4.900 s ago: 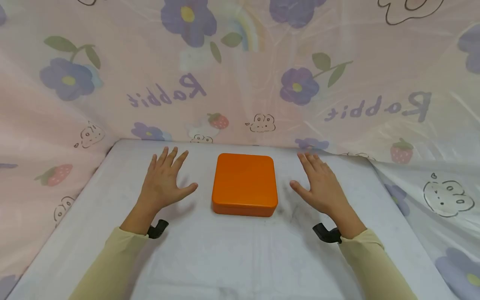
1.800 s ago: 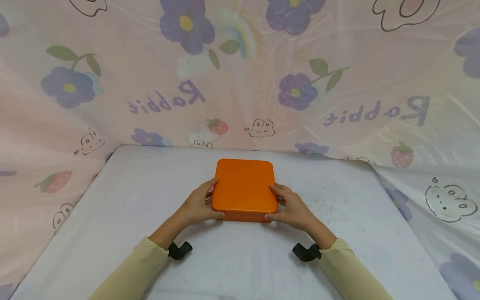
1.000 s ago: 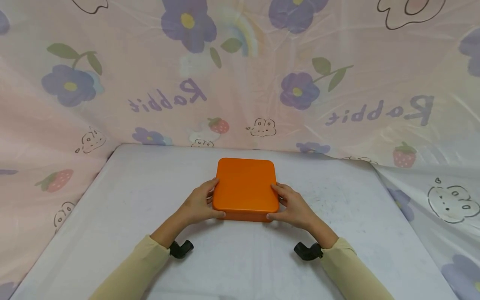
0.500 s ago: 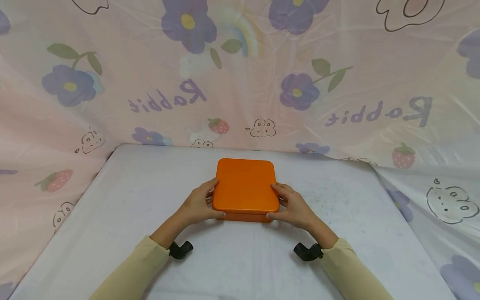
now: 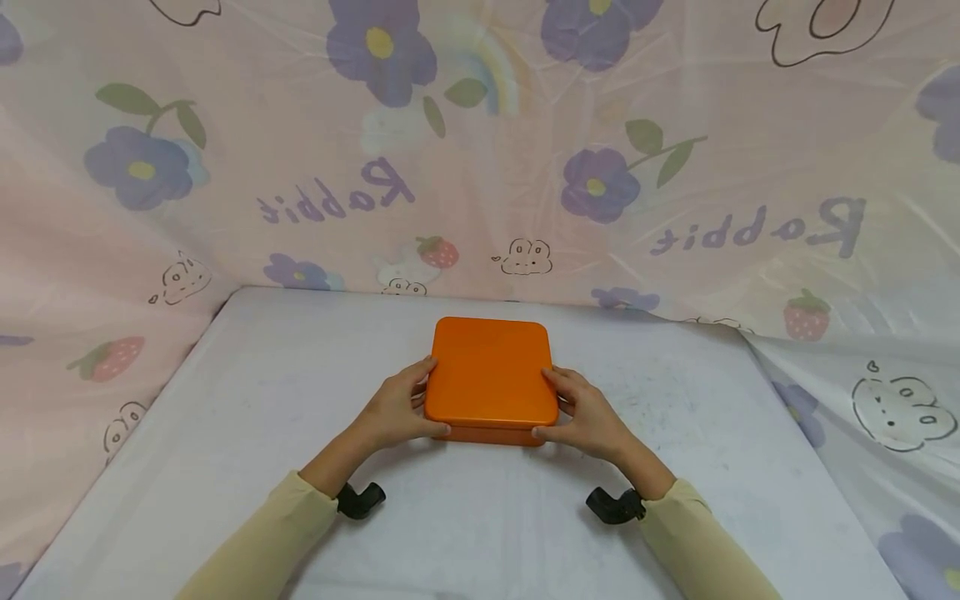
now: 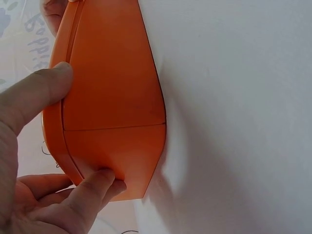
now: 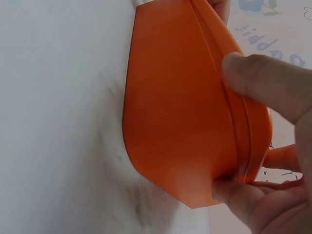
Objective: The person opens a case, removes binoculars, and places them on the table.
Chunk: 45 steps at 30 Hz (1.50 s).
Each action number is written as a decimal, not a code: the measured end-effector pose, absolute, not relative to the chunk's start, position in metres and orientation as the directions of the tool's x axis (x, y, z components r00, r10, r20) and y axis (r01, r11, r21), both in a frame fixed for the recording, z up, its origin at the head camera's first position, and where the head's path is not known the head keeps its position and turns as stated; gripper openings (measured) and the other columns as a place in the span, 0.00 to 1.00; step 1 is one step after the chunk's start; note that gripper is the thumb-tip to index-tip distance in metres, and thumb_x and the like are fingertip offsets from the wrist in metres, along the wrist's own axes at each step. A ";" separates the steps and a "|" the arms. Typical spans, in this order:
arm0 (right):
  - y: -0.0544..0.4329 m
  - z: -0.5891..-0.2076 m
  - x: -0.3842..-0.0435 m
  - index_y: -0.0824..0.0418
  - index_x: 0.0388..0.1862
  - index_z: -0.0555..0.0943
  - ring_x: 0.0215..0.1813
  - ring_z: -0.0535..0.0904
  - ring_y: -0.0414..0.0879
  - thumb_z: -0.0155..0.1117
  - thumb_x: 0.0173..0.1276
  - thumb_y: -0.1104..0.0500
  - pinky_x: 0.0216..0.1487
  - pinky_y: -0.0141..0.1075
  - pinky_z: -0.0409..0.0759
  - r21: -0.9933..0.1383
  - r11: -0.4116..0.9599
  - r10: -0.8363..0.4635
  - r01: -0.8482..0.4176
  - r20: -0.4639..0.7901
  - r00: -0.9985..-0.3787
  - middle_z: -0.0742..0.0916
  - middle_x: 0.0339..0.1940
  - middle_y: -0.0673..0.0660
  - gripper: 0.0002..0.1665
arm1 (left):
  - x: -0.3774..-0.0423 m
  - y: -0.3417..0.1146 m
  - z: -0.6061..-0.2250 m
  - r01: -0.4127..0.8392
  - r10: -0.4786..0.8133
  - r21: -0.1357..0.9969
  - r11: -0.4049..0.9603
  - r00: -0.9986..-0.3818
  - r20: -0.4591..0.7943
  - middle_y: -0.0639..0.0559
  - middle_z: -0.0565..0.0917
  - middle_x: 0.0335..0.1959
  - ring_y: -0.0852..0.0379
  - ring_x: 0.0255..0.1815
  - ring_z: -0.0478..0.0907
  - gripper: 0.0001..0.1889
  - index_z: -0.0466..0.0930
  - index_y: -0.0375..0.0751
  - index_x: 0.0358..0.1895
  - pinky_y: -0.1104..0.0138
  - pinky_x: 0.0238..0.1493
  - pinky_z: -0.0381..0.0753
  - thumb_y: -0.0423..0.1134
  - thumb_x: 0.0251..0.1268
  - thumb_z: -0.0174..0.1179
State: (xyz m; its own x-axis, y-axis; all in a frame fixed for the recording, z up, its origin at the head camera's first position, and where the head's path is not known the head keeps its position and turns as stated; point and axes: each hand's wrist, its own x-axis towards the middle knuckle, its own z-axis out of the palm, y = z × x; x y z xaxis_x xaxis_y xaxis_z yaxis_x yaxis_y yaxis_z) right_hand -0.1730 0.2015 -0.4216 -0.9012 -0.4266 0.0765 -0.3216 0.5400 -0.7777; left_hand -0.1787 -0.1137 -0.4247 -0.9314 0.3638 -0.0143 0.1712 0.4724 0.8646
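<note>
Orange box (image 5: pixel 491 371) gripped evenly from both sides

The square box lies flat at the middle of the table (image 5: pixel 247 417), one side facing the person. The left hand (image 5: pixel 390 412) grips its left near corner and the right hand (image 5: pixel 588 417) its right near corner, each curled round the box. In the wrist views, the left thumb (image 6: pixel 58 83) and the right thumb (image 7: pixel 239 70) press the near face around the seam below the upper rim (image 6: pixel 53 129), while fingers (image 6: pixel 90 192) bear on the side walls. That pairing probably keeps the box from sliding or twisting, since each corner is caught on two faces. The matching holds seem meant to share the load evenly. The box appears to rest on the table, its underside hidden. Well behind it hangs a printed curtain (image 5: pixel 480 208).
</note>
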 end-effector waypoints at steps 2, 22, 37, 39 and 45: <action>0.202 -0.421 -0.173 0.71 0.73 0.59 0.69 0.69 0.63 0.77 0.53 0.58 0.62 0.45 0.73 -0.777 0.542 -0.425 -0.319 0.074 -0.902 0.63 0.73 0.70 0.53 | -0.179 -0.114 -0.425 0.170 0.364 0.868 0.466 -0.931 -0.013 0.45 0.53 0.78 0.41 0.72 0.64 0.58 0.51 0.38 0.76 0.59 0.64 0.72 0.40 0.41 0.79; 0.201 -0.417 -0.173 0.71 0.74 0.57 0.70 0.69 0.62 0.77 0.52 0.60 0.62 0.45 0.74 -0.801 0.510 -0.434 -0.312 0.074 -0.898 0.63 0.72 0.69 0.56 | -0.177 -0.113 -0.423 0.127 0.343 0.888 0.441 -0.938 -0.036 0.46 0.55 0.77 0.42 0.71 0.66 0.57 0.51 0.40 0.76 0.59 0.63 0.73 0.37 0.40 0.79; 0.202 -0.413 -0.175 0.66 0.75 0.56 0.66 0.72 0.66 0.77 0.53 0.58 0.57 0.43 0.79 -0.816 0.503 -0.408 -0.283 0.065 -0.911 0.63 0.73 0.65 0.56 | -0.179 -0.114 -0.419 0.128 0.335 0.888 0.442 -0.942 -0.031 0.49 0.54 0.78 0.41 0.69 0.69 0.56 0.51 0.45 0.77 0.59 0.60 0.76 0.39 0.42 0.78; 0.201 -0.414 -0.175 0.66 0.75 0.57 0.66 0.72 0.65 0.77 0.53 0.59 0.57 0.43 0.79 -0.818 0.504 -0.401 -0.277 0.063 -0.914 0.63 0.73 0.65 0.56 | -0.179 -0.114 -0.419 0.125 0.332 0.886 0.447 -0.942 -0.035 0.49 0.54 0.78 0.41 0.68 0.70 0.56 0.51 0.46 0.77 0.59 0.60 0.76 0.39 0.43 0.77; 0.201 -0.418 -0.174 0.67 0.74 0.59 0.67 0.71 0.64 0.77 0.53 0.58 0.58 0.46 0.78 -0.799 0.509 -0.396 -0.321 0.113 -0.911 0.63 0.73 0.67 0.54 | -0.179 -0.113 -0.420 0.133 0.317 0.861 0.492 -0.948 -0.035 0.50 0.56 0.77 0.43 0.69 0.69 0.55 0.52 0.51 0.76 0.56 0.62 0.76 0.41 0.43 0.77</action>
